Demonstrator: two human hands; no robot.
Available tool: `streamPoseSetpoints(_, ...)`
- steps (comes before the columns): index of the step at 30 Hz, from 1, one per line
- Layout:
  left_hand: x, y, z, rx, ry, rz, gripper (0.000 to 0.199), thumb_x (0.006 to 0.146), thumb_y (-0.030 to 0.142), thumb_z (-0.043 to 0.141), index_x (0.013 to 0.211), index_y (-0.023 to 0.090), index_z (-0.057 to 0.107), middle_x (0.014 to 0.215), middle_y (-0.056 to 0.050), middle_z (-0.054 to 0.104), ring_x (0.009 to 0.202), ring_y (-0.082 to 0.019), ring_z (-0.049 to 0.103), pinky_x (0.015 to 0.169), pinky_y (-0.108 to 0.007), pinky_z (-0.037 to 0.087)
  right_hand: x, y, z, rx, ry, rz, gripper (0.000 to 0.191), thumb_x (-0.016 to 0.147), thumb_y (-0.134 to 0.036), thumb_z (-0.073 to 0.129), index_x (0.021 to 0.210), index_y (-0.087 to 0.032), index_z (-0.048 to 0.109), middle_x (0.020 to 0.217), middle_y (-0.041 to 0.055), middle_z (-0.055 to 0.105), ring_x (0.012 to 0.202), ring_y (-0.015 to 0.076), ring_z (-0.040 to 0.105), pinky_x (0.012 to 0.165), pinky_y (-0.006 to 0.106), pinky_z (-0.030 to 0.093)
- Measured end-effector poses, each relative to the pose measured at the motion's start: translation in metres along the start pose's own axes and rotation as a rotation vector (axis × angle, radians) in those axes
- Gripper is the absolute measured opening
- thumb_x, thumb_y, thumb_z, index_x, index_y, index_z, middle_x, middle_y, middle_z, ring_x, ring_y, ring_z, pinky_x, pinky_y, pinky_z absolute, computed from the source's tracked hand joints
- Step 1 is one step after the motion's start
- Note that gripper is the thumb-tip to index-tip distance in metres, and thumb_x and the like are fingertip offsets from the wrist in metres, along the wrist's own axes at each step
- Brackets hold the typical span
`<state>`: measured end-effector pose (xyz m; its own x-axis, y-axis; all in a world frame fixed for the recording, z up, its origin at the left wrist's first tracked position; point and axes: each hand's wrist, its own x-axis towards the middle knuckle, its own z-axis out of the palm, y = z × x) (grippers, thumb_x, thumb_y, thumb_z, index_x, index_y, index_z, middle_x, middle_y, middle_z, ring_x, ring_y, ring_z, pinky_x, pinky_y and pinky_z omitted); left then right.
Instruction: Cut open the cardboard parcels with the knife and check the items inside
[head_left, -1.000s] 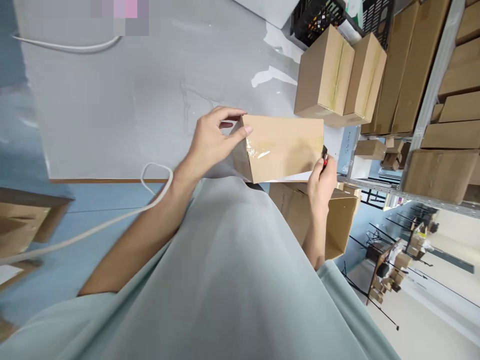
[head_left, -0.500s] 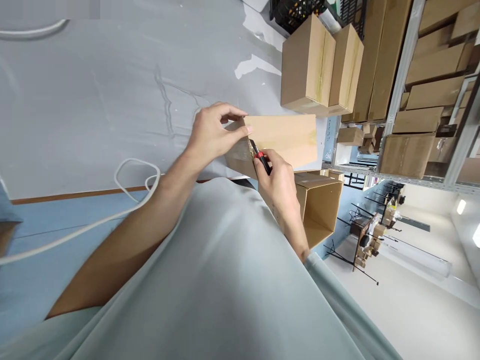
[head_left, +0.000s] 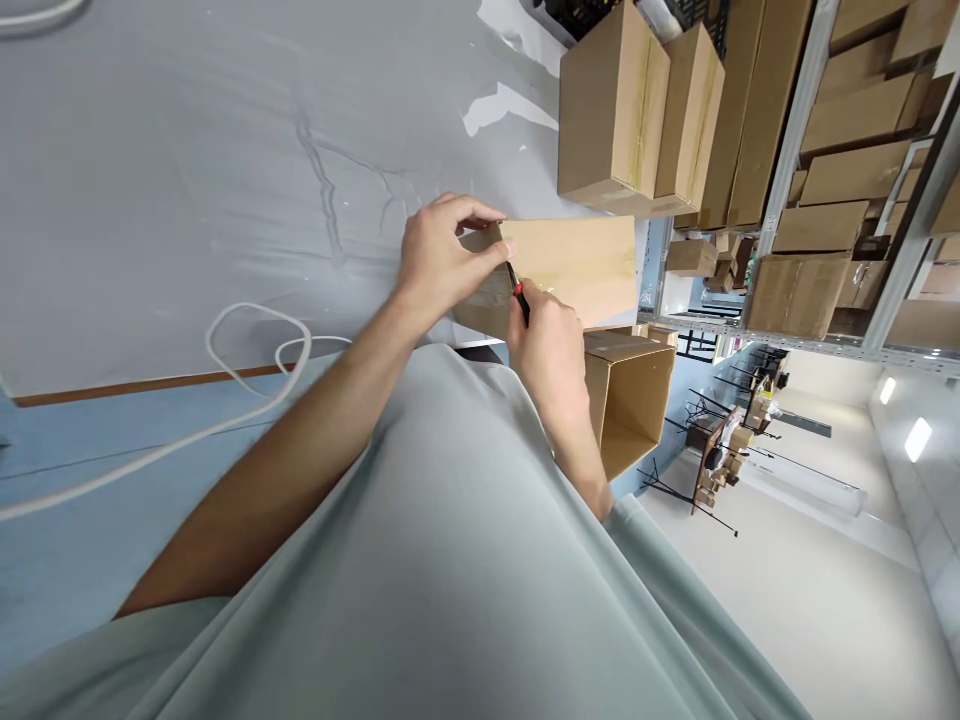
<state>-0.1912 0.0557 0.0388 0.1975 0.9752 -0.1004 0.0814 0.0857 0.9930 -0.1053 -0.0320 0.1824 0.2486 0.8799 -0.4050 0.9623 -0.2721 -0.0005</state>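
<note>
While left hand (head_left: 441,252) pinches its end, cardboard box (head_left: 581,258) beyond right hand (head_left: 551,347), which grips knife (head_left: 519,293)

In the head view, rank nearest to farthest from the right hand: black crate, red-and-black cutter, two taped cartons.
1. Cutter, held in the right hand.
2. Two taped cartons, ahead on the right.
3. Black crate, beyond them at the top edge.

One cutter (head_left: 519,292), one held box (head_left: 577,255) — two boxes (head_left: 645,110) side by side

cutter handle (head_left: 523,308) partly hidden by right hand (head_left: 550,345), crate (head_left: 576,14) cropped
</note>
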Motion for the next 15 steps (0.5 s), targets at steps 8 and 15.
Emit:
streamPoseSetpoints(8, -0.005, 0.004, 0.004, 0.03, 0.021, -0.013, 0.04, 0.088, 0.057, 0.071, 0.118, 0.031, 0.077, 0.126, 0.001, 0.08, 0.119, -0.021, 0.071, 0.115, -0.05, 0.058, -0.019, 0.0, -0.011, -0.088, -0.104, 0.077, 0.035, 0.118, -0.022, 0.044, 0.136, -0.02, 0.074, 0.112, 0.0156, 0.086, 0.101, 0.03, 0.079, 0.088, 0.036, 0.055)
streamPoseSetpoints(15, -0.015, 0.013, 0.009, 0.042, 0.081, -0.011, 0.026, 0.091, 0.052, 0.074, 0.111, 0.036, 0.077, 0.126, 0.002, 0.081, 0.122, -0.025, 0.072, 0.115, -0.048, 0.057, -0.03, 0.006, -0.013, -0.127, -0.167, 0.137, 0.037, 0.12, -0.024, 0.043, 0.143, -0.019, 0.07, 0.111, 0.0152, 0.086, 0.095, 0.0289, 0.079, 0.083, 0.033, 0.051)
